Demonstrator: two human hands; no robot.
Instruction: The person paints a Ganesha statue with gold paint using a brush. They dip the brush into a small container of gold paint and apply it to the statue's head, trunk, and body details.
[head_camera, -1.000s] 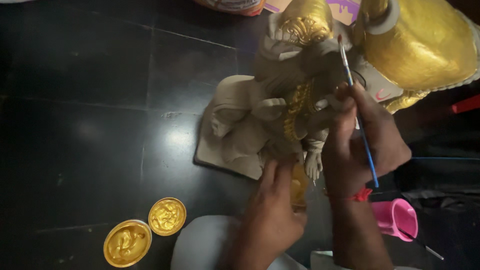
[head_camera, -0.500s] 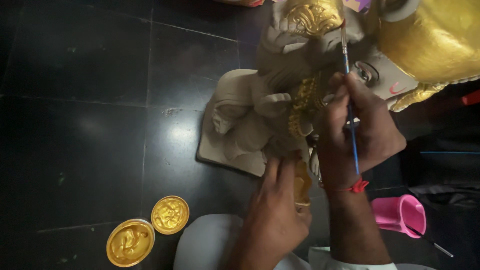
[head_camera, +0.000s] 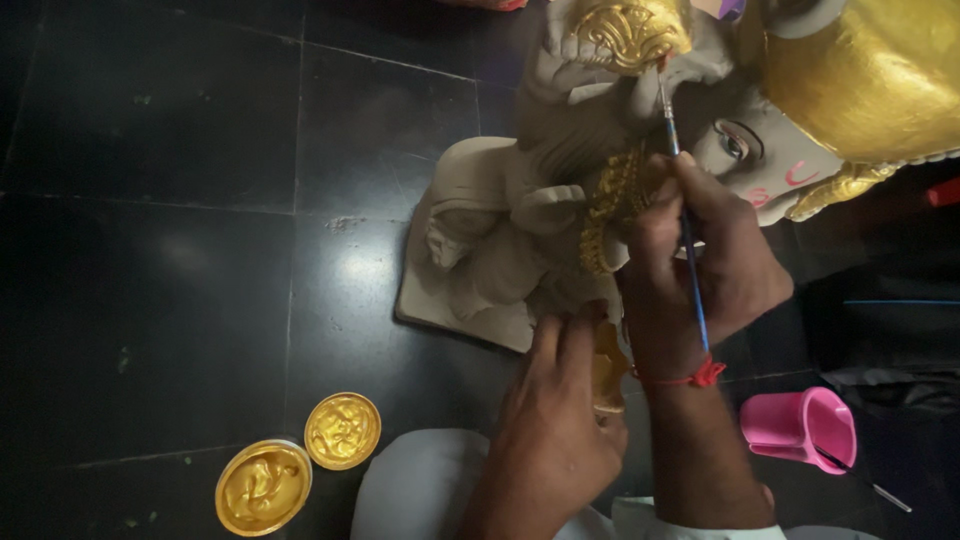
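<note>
A grey clay idol (head_camera: 520, 230) sits on a flat base on the dark tiled floor, with gold painted on its crown and necklace. My right hand (head_camera: 705, 265) grips a thin blue paintbrush (head_camera: 688, 240), its tip up against the gold crown piece (head_camera: 625, 35). My left hand (head_camera: 560, 420) rests on the idol's lower front edge, fingers over a gold-painted part. A red thread circles my right wrist.
A larger idol (head_camera: 860, 90) with a gold-painted head stands at the upper right. A small gold paint pot (head_camera: 262, 487) and its gold-coated lid (head_camera: 342, 430) lie at the lower left. A pink cup (head_camera: 800, 428) holding a brush lies at the right. My knee (head_camera: 420, 485) is at the bottom.
The brush tip has stayed near the crown while my right hand shifted slightly down the idol. The view has drifted so the idol sits a little lower in frame.
</note>
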